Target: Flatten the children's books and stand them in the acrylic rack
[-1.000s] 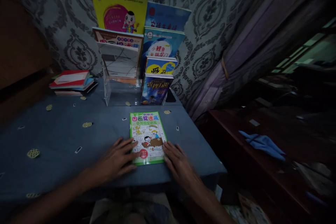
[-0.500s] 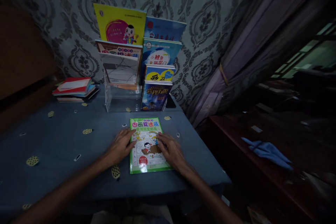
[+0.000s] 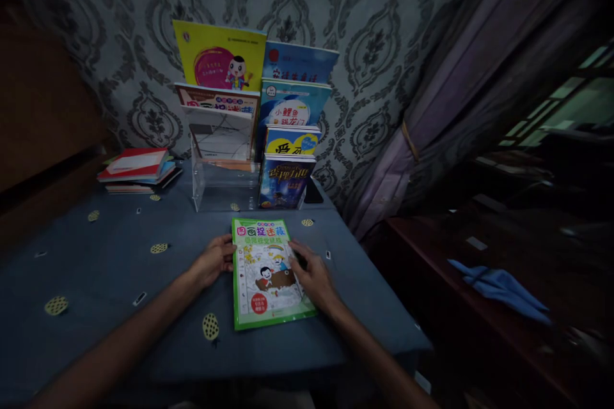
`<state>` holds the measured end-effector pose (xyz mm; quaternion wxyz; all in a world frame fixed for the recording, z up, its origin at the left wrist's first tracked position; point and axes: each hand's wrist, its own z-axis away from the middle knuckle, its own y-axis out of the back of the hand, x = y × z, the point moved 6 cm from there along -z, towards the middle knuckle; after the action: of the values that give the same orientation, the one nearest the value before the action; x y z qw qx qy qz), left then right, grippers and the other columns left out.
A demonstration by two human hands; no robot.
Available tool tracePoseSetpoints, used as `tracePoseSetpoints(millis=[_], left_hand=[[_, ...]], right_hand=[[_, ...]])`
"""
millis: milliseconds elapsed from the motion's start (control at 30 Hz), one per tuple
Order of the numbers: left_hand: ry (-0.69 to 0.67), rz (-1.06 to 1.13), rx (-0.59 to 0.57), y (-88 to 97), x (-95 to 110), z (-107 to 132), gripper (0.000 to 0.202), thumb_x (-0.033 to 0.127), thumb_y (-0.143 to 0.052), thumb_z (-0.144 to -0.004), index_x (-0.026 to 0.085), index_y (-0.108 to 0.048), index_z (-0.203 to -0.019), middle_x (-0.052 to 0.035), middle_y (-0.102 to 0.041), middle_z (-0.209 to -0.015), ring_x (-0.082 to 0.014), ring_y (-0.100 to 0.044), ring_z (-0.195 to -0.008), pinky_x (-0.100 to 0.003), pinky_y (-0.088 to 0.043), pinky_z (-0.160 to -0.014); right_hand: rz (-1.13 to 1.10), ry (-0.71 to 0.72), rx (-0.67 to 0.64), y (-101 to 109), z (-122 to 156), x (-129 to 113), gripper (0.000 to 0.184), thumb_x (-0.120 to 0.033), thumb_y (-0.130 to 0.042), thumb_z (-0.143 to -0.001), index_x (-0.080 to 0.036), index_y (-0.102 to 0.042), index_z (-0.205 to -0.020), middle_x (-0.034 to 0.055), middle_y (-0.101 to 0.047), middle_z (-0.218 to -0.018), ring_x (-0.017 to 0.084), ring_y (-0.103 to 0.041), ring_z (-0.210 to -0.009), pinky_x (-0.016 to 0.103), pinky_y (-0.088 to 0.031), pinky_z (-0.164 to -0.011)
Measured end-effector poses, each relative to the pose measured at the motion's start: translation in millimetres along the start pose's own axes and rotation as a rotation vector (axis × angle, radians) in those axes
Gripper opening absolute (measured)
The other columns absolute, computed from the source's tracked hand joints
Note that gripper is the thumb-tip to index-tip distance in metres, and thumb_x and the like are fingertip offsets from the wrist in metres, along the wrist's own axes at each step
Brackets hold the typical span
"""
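Observation:
A green-bordered children's book [image 3: 263, 291] lies on the blue tablecloth [image 3: 119, 281] near the front edge, its far end tilted up a little. My left hand [image 3: 211, 260] curls around the book's left edge. My right hand [image 3: 311, 271] grips its right edge with the fingers over the cover. Behind the book stands a clear acrylic rack [image 3: 220, 172] with several picture books [image 3: 288, 115] set in tiers against the wall.
A flat stack of books [image 3: 137, 169] lies at the back left of the table. Patterned wallpaper and a purple curtain [image 3: 432, 108] close the back and right. A dark wooden bench with a blue cloth [image 3: 499, 287] stands to the right.
Both hands slid forward from the book's near corners to its side edges and closed on it. The book's far end has come up slightly.

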<state>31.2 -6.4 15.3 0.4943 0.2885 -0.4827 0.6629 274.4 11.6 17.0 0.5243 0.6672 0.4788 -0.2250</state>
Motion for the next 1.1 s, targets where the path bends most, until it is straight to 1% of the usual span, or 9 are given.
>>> tracePoseSetpoints(millis=[100, 200, 333, 433, 567, 733, 833, 933, 1100], left_hand=[[0.007, 0.026, -0.020, 1.2, 6, -1, 0.026, 0.010, -0.069, -0.075, 0.014, -0.060, -0.099, -0.0011, -0.067, -0.072, -0.0104, -0.062, -0.051, -0.016, -0.044, -0.041], [-0.014, 0.045, -0.049, 0.0, 15, -2, 0.030, 0.013, -0.072, -0.074, 0.015, -0.061, -0.103, 0.0007, -0.065, -0.069, -0.0089, -0.059, -0.047, -0.014, -0.038, -0.039], [-0.056, 0.038, -0.037, -3.9, 29, -1, 0.038, 0.012, -0.072, -0.072, 0.015, -0.061, -0.109, 0.0021, -0.064, -0.068, -0.0067, -0.054, -0.043, -0.012, -0.030, -0.035], [-0.127, 0.008, 0.004, -7.6, 45, 3, 0.043, 0.014, -0.070, -0.070, 0.015, -0.061, -0.112, 0.0021, -0.064, -0.070, -0.0055, -0.050, -0.043, -0.013, -0.028, -0.035], [-0.268, -0.074, 0.069, -15.8, 72, 13, 0.043, 0.019, -0.066, -0.066, 0.016, -0.062, -0.110, 0.0030, -0.062, -0.071, -0.0058, -0.046, -0.046, -0.014, -0.029, -0.037], [-0.538, -0.275, -0.044, -38.8, 102, 32, 0.028, 0.027, -0.056, -0.067, 0.017, -0.066, -0.092, 0.0034, -0.057, -0.067, -0.0095, -0.046, -0.055, -0.018, -0.038, -0.047], [-0.666, -0.397, -0.079, -44.6, 106, 42, 0.020, 0.027, -0.053, -0.071, 0.016, -0.065, -0.084, 0.0025, -0.054, -0.064, -0.0116, -0.047, -0.058, -0.021, -0.040, -0.052], [-0.726, -0.438, -0.091, -43.2, 103, 47, 0.016, 0.026, -0.052, -0.075, 0.016, -0.063, -0.081, 0.0026, -0.052, -0.064, -0.0117, -0.046, -0.058, -0.022, -0.041, -0.054], [-0.741, -0.433, -0.080, -36.3, 98, 47, 0.024, 0.027, -0.056, -0.077, 0.016, -0.065, -0.096, 0.0005, -0.058, -0.072, -0.0122, -0.047, -0.061, -0.021, -0.041, -0.053]], right_hand=[[-0.177, -0.044, -0.085, -4, -9, 4, 0.045, -0.029, -0.059, -0.082, -0.019, -0.065, -0.125, 0.0107, -0.074, -0.116, 0.029, -0.070, -0.106, 0.050, -0.057, -0.092], [-0.364, -0.101, -0.172, -11, -18, 4, 0.052, -0.033, -0.063, -0.078, -0.020, -0.063, -0.128, 0.0090, -0.077, -0.106, 0.027, -0.074, -0.094, 0.047, -0.060, -0.086], [-0.491, -0.177, -0.230, -16, -26, 0, 0.059, -0.044, -0.067, -0.077, -0.017, -0.061, -0.128, 0.0109, -0.077, -0.102, 0.028, -0.074, -0.090, 0.047, -0.061, -0.081], [-0.527, -0.147, -0.272, -15, -33, -11, 0.061, -0.050, -0.066, -0.079, -0.017, -0.060, -0.130, 0.0107, -0.076, -0.102, 0.028, -0.073, -0.093, 0.046, -0.059, -0.084], [-0.494, -0.029, -0.195, -2, -48, -35, 0.065, -0.051, -0.065, -0.082, -0.019, -0.055, -0.136, 0.0094, -0.076, -0.104, 0.025, -0.071, -0.095, 0.045, -0.056, -0.090], [-0.356, 0.110, -0.103, 13, -52, -71, 0.054, -0.047, -0.051, -0.094, -0.025, -0.049, -0.142, 0.0096, -0.069, -0.121, 0.023, -0.068, -0.098, 0.039, -0.058, -0.084], [-0.246, 0.186, -0.058, 18, -43, -85, 0.049, -0.045, -0.046, -0.098, -0.024, -0.049, -0.141, 0.0101, -0.067, -0.124, 0.024, -0.066, -0.104, 0.037, -0.057, -0.085], [-0.163, 0.209, -0.042, 20, -35, -88, 0.046, -0.044, -0.042, -0.100, -0.024, -0.049, -0.141, 0.0102, -0.067, -0.123, 0.025, -0.064, -0.108, 0.038, -0.056, -0.087], [-0.189, 0.195, -0.048, 20, -33, -82, 0.046, -0.041, -0.046, -0.099, -0.022, -0.049, -0.140, 0.0116, -0.066, -0.124, 0.025, -0.063, -0.111, 0.038, -0.055, -0.090]])
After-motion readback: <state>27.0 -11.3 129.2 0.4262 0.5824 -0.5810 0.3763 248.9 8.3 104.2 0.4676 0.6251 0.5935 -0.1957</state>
